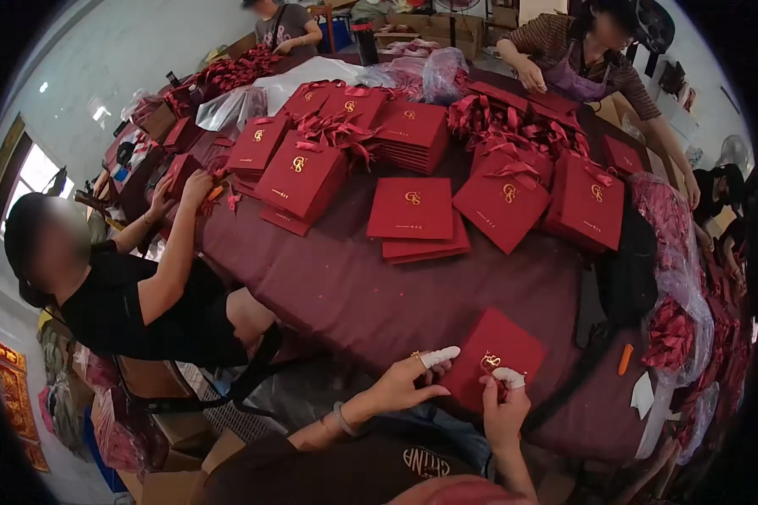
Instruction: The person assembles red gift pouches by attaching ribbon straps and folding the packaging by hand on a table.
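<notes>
A flat dark red paper gift bag (480, 383) with a gold logo lies tilted on the table edge in front of me. My left hand (404, 383) is at its left edge, index finger and thumb stretched apart; a white cover wraps the index finger. Over the lower right of the bag, my right hand (507, 404) has thumb and fingers pinched together near the logo, a white cover on one finger. Whatever is in that pinch, perhaps a thin ribbon, is too small to make out.
Stacked red gift bags (408, 206) with ribbon handles fill the table's far half. An orange-handled tool (625, 359) and white paper scrap (642, 394) lie right. A person (143, 286) handles bags at left; others work at the back. Plastic-wrapped bundles (669, 252) line the right.
</notes>
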`<state>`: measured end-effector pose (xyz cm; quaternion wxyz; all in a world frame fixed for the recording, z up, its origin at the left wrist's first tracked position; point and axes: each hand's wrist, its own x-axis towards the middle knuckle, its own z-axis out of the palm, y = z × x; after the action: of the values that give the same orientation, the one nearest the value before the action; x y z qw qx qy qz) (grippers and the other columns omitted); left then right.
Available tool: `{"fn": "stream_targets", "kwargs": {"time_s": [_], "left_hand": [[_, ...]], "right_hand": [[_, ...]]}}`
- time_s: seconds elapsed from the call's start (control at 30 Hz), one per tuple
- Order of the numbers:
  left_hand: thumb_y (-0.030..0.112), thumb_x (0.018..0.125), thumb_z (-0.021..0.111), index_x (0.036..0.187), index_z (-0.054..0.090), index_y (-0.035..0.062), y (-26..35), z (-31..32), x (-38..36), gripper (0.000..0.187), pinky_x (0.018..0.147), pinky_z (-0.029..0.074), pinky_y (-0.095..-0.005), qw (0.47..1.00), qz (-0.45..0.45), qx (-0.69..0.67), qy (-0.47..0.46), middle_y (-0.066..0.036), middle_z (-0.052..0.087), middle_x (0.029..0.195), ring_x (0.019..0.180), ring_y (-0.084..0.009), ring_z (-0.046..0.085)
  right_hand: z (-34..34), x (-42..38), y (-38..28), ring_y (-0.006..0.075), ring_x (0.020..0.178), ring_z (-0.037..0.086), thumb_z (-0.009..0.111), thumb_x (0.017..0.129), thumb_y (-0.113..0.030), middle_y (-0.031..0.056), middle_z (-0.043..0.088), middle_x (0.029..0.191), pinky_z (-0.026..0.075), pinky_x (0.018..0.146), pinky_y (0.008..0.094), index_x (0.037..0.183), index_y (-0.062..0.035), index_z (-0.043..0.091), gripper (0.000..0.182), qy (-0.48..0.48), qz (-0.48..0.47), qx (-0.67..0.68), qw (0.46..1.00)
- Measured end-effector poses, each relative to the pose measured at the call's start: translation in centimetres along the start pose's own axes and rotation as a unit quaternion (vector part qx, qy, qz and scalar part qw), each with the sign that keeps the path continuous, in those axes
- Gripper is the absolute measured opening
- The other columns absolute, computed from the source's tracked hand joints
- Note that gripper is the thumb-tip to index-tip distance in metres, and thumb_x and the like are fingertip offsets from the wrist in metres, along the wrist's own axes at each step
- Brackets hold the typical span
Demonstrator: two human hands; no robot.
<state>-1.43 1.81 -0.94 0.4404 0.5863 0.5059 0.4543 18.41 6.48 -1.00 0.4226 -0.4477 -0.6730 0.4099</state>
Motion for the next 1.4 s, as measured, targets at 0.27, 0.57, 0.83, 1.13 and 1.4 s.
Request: {"fn": "stream_targets", "kwargs": {"time_s": [0.27,0.57,0.83,1.13,1.4], "left_hand": [[0.007,0.074,0.073,0.131,0.044,0.0086,0.2,-0.1,0.1,0.064,0.067,0.047,-0.0259,0.999,0.025,0.021,0.009,-0.007,0.058,0.103,0.084,-0.0133,0.055],[0.010,0.075,0.073,0.129,0.047,0.0085,-0.3,-0.5,0.0,0.060,0.069,0.048,-0.0273,0.999,0.035,0.010,-0.017,-0.007,0.058,0.104,0.087,-0.0153,0.055],[0.010,0.075,0.072,0.129,0.047,0.0089,-0.6,0.0,0.0,0.059,0.069,0.048,-0.0280,0.998,0.047,0.036,0.003,-0.007,0.058,0.104,0.086,-0.0158,0.055],[0.010,0.075,0.072,0.128,0.048,0.0074,0.0,-0.3,0.1,0.058,0.069,0.048,-0.0269,0.998,0.047,0.039,-0.006,-0.007,0.058,0.101,0.083,-0.0152,0.055],[0.006,0.074,0.072,0.126,0.050,0.0068,-0.2,0.1,-0.1,0.057,0.069,0.048,-0.0268,0.998,0.049,0.037,0.009,-0.008,0.058,0.101,0.083,-0.0154,0.055]], "right_hand": [[0.0,0.0,0.2,0.0173,0.077,0.064,0.057,0.085,-0.002,0.0137,0.065,0.084,0.050,0.068,0.0291,0.099,0.0024,0.054,0.015,0.007,-0.020,0.012,1.000],[0.1,-0.2,0.2,0.0179,0.078,0.063,0.055,0.086,-0.001,0.0137,0.065,0.085,0.049,0.070,0.0281,0.099,0.0028,0.054,0.014,-0.002,-0.020,0.014,1.000],[0.1,-0.2,-0.6,0.0175,0.078,0.063,0.056,0.086,-0.003,0.0131,0.064,0.085,0.049,0.070,0.0283,0.098,0.0023,0.053,0.014,0.004,0.003,0.004,1.000],[0.1,0.0,-0.7,0.0169,0.078,0.063,0.056,0.086,-0.002,0.0127,0.064,0.085,0.049,0.070,0.0281,0.098,0.0015,0.053,0.013,-0.001,-0.016,-0.006,1.000],[0.1,-0.3,-0.3,0.0165,0.079,0.063,0.055,0.086,-0.001,0.0131,0.065,0.084,0.049,0.070,0.0273,0.098,0.0018,0.053,0.013,0.009,0.014,0.003,1.000]]}}
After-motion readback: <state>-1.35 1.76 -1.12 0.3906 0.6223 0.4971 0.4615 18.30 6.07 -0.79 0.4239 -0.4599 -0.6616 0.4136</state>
